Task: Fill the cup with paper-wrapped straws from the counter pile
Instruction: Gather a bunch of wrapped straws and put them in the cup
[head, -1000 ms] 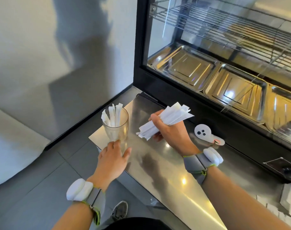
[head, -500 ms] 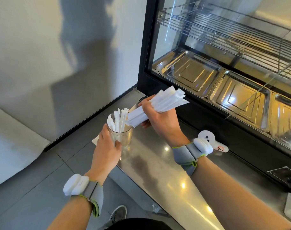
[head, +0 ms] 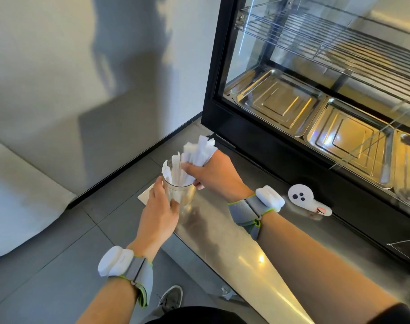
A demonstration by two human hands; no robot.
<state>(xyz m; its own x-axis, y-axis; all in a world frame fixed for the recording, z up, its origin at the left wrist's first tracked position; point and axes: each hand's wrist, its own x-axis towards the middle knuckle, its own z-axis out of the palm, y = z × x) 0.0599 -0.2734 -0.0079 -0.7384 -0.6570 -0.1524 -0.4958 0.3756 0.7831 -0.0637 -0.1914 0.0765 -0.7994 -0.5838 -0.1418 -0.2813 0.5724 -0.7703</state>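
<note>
A clear plastic cup (head: 178,192) stands at the far left corner of the steel counter (head: 225,235), and my left hand (head: 158,212) grips its near side. A few white paper-wrapped straws (head: 173,169) stand upright inside it. My right hand (head: 213,173) hovers just above and right of the rim, closed around a bundle of wrapped straws (head: 198,152). The bundle's lower ends dip into the cup's mouth; its upper ends fan up past my fingers. No pile on the counter is in view.
A black-framed glass display case (head: 316,108) with steel trays and wire racks fills the back right. A small white device (head: 302,198) lies on the counter by its base. The counter's left edge drops to a grey tiled floor (head: 47,265).
My right hand has swung the bundle from lying sideways to upright and lowered its ends into the cup. My left hand has kept its hold on the cup.
</note>
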